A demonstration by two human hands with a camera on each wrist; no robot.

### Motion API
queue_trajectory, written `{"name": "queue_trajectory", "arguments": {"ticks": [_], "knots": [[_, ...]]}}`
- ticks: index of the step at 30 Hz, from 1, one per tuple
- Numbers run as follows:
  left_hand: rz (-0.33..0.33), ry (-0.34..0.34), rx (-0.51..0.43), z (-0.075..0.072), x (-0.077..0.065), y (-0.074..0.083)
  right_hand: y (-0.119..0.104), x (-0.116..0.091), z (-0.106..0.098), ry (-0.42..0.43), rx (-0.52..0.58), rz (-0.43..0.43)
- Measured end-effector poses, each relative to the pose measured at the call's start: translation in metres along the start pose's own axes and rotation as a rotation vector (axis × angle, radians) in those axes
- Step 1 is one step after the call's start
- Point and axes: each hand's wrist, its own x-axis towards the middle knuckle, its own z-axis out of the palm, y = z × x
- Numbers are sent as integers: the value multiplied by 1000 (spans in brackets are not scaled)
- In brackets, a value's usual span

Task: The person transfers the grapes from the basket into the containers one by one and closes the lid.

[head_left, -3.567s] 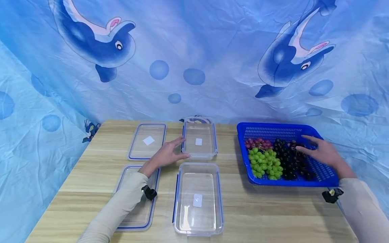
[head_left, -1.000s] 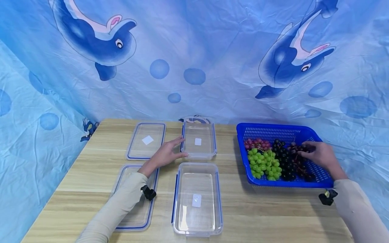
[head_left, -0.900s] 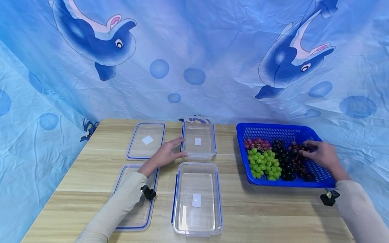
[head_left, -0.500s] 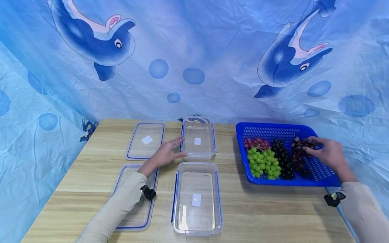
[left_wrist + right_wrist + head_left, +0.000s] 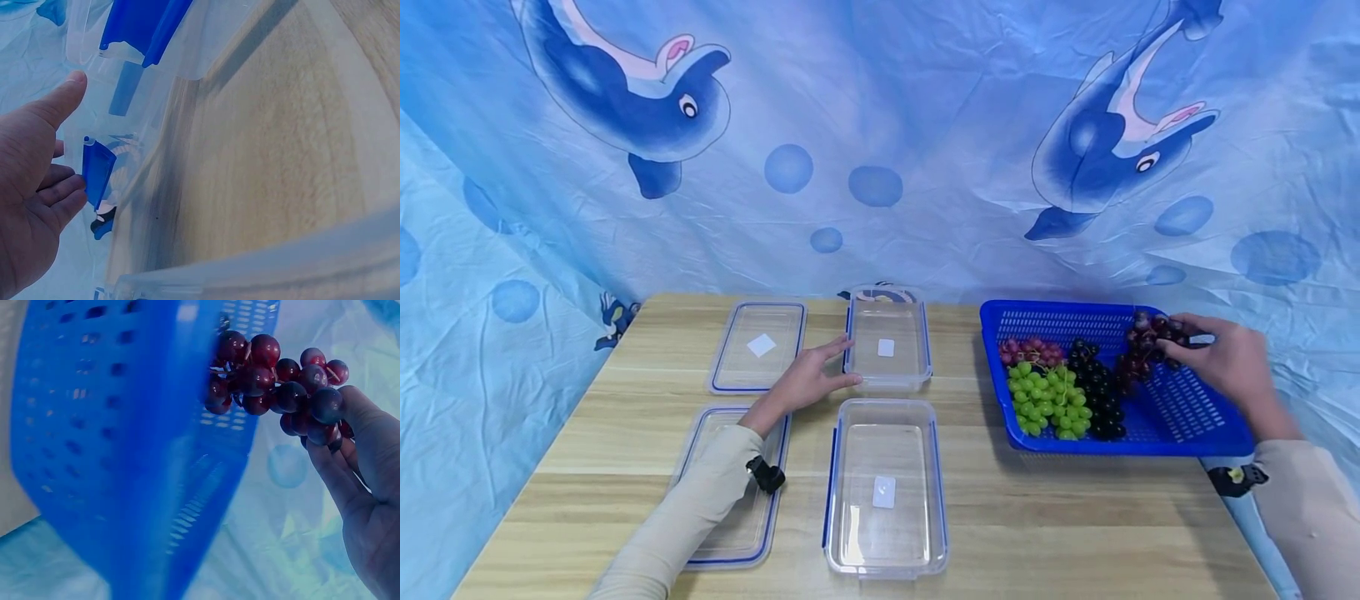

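Observation:
My right hand [image 5: 1228,367] pinches a bunch of dark red grapes [image 5: 1146,342] between thumb and fingers, over the right half of a blue plastic basket [image 5: 1217,425]. In the right wrist view the grapes [image 5: 306,394] hang from the fingertips beside the basket wall [image 5: 75,425]. Green grapes [image 5: 1048,400], black grapes [image 5: 1101,396] and pinkish-red grapes [image 5: 1032,352] lie in the basket's left half. My left hand [image 5: 808,379] has its fingers extended at the left side of the far clear container [image 5: 887,325]; its fingertips are right at the blue clip [image 5: 98,172] in the left wrist view.
A larger clear container [image 5: 887,533] stands nearer on the wooden table [image 5: 1060,533]. Two clear lids with blue seals lie at left, a small lid [image 5: 775,321] behind and a large lid [image 5: 741,533] under the left forearm. A blue dolphin-print sheet [image 5: 940,108] hangs behind.
My right hand has reached into the basket, taken hold of the dark red grapes and lifted them up and right, baring the basket's mesh floor. The basket's right end has shifted slightly right. The left hand stays put.

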Motion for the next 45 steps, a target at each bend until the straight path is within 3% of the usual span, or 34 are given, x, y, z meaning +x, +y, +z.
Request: {"name": "queue_trajectory", "arguments": {"ticks": [10,18,24,34,45], "knots": [[-9,-3,0,0,0,-1,-30,23,-18,75,5,-25],[-18,5,-2,1,0,-2,-72,43,-26,78,42,-13],[-25,-3,-7,1,0,-2,-105,59,-22,99,75,-50],[-27,2,-5,0,0,0,-163,81,-5,99,174,-109],[-37,1,-18,0,0,-1,-204,97,33,105,297,-146]]}}
